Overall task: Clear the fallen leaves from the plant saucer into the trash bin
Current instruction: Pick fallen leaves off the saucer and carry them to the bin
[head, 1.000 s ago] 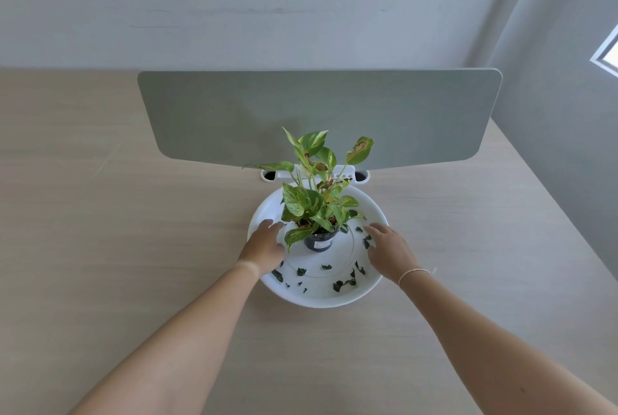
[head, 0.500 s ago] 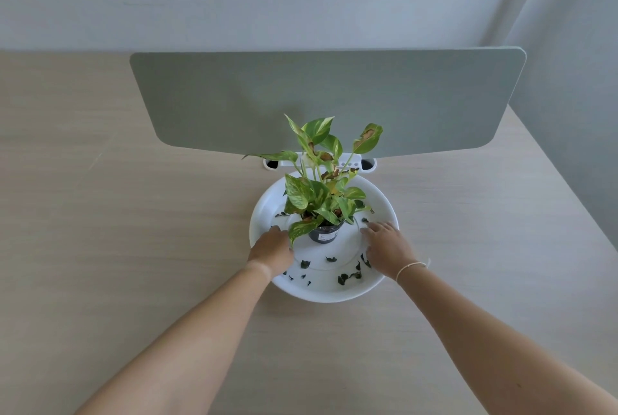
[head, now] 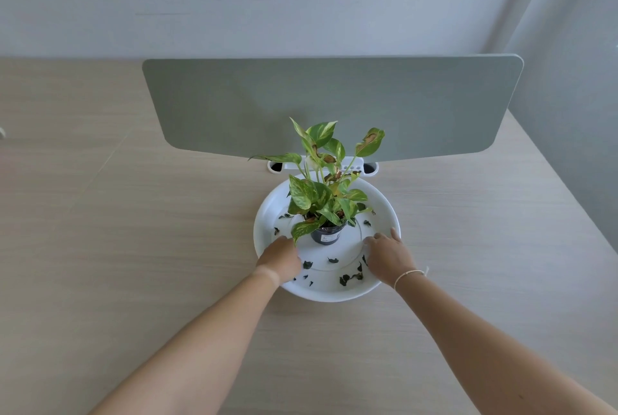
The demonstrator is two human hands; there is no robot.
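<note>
Both hands are resting inside the white saucer (head: 264, 230), the left hand (head: 279, 259) and right hand (head: 388, 256) flanking the small dark pot (head: 327, 236); whether their fingers are curled or flat I cannot tell. Dark leaves (head: 349, 278) are lying scattered around the pot. The plant (head: 321, 194) is overhanging the saucer's middle, a grey screen (head: 334, 103) is standing just behind on the desk (head: 117, 247)

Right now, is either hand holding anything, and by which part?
Both hands are on the white saucer: left hand at its left side, right hand at its right rim. Whether fingers actually grip cannot be told.
</note>
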